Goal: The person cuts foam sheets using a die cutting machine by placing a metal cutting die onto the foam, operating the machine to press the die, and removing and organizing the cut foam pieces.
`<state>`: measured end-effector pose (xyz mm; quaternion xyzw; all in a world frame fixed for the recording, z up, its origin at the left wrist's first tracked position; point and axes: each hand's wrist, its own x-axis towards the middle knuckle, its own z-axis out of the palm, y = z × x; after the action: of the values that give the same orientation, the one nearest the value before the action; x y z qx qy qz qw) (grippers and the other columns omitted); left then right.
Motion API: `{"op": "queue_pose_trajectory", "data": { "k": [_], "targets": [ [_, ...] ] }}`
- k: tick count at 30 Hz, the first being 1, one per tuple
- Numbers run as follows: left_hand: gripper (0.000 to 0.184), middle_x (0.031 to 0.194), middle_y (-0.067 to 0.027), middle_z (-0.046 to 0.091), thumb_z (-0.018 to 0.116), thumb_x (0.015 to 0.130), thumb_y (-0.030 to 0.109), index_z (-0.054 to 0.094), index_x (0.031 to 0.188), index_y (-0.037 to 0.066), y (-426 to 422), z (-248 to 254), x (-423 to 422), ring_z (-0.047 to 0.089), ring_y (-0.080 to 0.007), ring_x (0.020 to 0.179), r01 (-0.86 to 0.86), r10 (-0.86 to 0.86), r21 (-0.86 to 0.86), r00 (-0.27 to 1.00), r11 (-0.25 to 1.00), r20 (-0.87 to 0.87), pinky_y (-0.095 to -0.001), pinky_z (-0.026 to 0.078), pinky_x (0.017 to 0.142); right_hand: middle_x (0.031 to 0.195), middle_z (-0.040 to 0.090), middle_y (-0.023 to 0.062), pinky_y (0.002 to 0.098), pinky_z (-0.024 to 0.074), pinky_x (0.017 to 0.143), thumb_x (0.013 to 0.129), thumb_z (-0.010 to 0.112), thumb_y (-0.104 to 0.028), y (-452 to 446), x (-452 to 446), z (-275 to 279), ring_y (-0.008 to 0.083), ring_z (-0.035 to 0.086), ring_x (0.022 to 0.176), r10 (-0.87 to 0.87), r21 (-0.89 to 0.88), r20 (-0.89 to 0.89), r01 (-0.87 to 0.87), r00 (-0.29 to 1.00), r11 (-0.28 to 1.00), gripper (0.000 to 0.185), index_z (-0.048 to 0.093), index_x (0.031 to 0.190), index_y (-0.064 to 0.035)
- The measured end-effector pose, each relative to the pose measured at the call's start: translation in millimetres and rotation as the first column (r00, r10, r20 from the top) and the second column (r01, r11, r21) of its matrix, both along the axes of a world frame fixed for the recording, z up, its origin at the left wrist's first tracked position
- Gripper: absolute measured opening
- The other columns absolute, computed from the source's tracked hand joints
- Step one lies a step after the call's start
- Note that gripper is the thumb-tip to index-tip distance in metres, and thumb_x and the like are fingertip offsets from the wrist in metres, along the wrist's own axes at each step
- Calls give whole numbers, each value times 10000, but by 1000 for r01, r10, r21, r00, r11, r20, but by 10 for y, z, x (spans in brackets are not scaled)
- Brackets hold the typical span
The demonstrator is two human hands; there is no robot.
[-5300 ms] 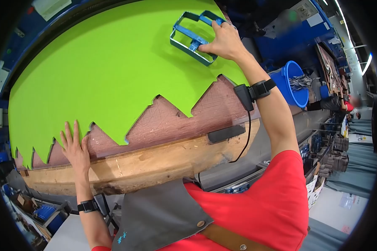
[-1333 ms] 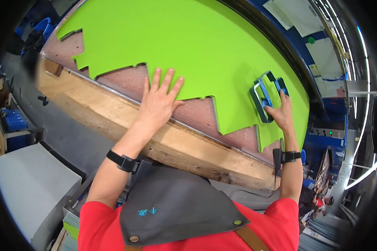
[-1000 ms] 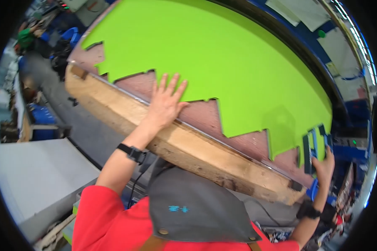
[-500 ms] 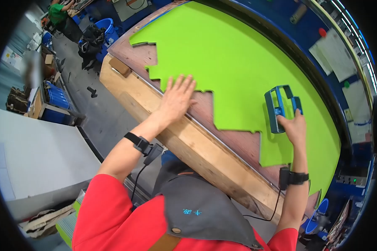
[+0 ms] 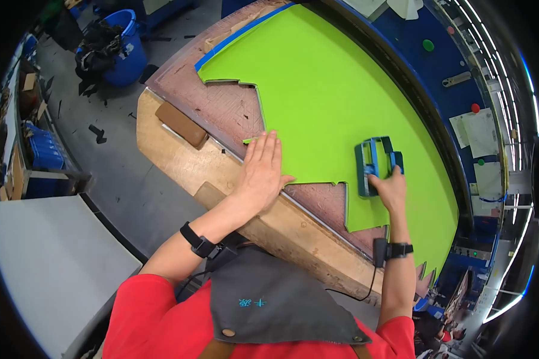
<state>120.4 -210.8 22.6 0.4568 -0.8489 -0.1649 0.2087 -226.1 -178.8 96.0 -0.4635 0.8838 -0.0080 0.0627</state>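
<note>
A bright green sheet [image 5: 329,96] with a stepped, notched lower edge lies on a worn reddish board [image 5: 227,107]. My left hand [image 5: 262,170] rests flat near its notched edge, fingers stretched out and thumb apart. Gripped at its near right side by my right hand [image 5: 392,188] is a blue open-frame cutting die [image 5: 365,170]. The die stands over the green sheet, just right of a notch corner. Whether its lower edge touches the sheet, I cannot tell.
A wooden ledge [image 5: 161,140] runs along the board's near side, with a brown block [image 5: 182,124] on it. Behind the sheet stretches a dark machine beam [image 5: 401,78]. A blue bin [image 5: 126,66] with black scraps stands at upper left; a white panel [image 5: 54,251] is at left.
My view has shifted, showing more of the ledge and brown block. The die sits slightly closer to the notch corner, still in my right hand. My left hand stays flat at the sheet's edge.
</note>
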Motion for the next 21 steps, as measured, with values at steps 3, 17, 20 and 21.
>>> {"op": "queue_pose_trajectory", "data": {
  "k": [3, 17, 20, 21],
  "targets": [
    [787, 1532, -349, 334, 688, 920, 317, 359, 1441, -173, -50, -42, 64, 321, -483, 1444, -46, 47, 8, 998, 999, -38, -559, 225, 1211, 983, 698, 302, 447, 547, 869, 636, 837, -421, -234, 331, -83, 415, 695, 919, 109, -136, -14, -110, 994, 985, 845, 582, 1197, 157],
    [1046, 1562, -300, 323, 800, 820, 165, 109, 1567, -78, 0, -16, 184, 287, -477, 1469, -4, 39, 119, 955, 993, -295, -576, 200, 1214, 1124, 586, 364, 512, 467, 956, 655, 856, -477, -488, 1769, -171, 476, 595, 1039, 170, -136, 31, -164, 985, 977, 1148, 345, 1393, 237],
    [1070, 1568, -297, 313, 817, 800, 173, 116, 1570, -72, 6, -44, 171, 278, -472, 1475, -2, 39, 128, 959, 992, -281, -582, 192, 1215, 1148, 581, 377, 508, 478, 951, 677, 850, -505, -424, 1816, -134, 480, 597, 1051, 135, -120, 48, -129, 990, 984, 1142, 351, 1380, 245],
    [1069, 1569, -294, 313, 819, 796, 172, 122, 1570, -71, 7, -46, 169, 277, -471, 1475, -10, 39, 110, 964, 994, -263, -582, 192, 1216, 1152, 580, 388, 502, 490, 941, 690, 844, -521, -406, 1812, -132, 488, 603, 1051, 174, -116, 50, -167, 984, 979, 1145, 349, 1376, 250]
  ]
}}
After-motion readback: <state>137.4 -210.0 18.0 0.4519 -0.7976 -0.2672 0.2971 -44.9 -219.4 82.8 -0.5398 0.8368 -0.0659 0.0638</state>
